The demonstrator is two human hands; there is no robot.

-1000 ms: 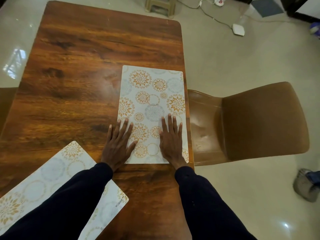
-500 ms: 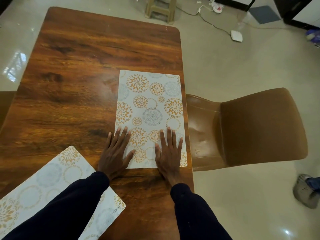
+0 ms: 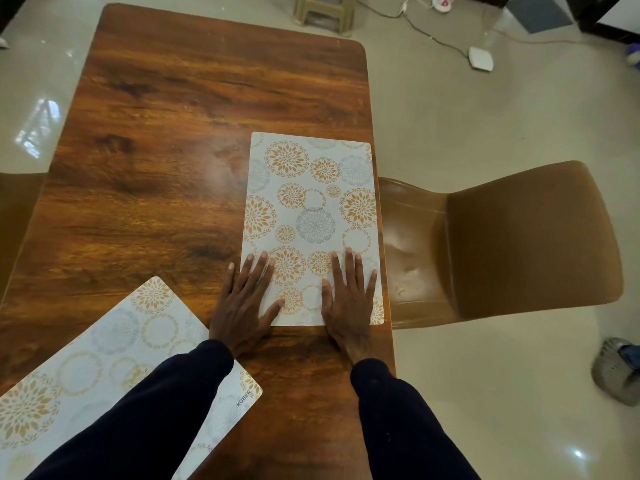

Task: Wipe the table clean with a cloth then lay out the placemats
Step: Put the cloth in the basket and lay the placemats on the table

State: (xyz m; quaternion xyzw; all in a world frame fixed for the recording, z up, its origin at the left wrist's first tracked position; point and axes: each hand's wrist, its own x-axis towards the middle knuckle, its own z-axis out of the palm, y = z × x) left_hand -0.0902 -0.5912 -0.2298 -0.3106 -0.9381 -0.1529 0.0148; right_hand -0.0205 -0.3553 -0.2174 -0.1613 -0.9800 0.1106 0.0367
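Both flat | left hand (image 3: pixel 242 308), right hand (image 3: pixel 348 301): fingers (image 3: pixel 349 270) straight, pressing placemat (image 3: pixel 311 202) | palms slid back to its near edge

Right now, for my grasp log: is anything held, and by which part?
Nothing is gripped: left hand and right hand press flat, fingers straight, on the near end of the white floral rectangular placemat.

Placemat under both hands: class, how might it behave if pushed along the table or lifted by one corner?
The placemat lies thin and flat, so it probably feels light and would bend when lifted by a corner. The table looks glossy, so it may slide easily under a push. The left hand and right hand press flat on it.
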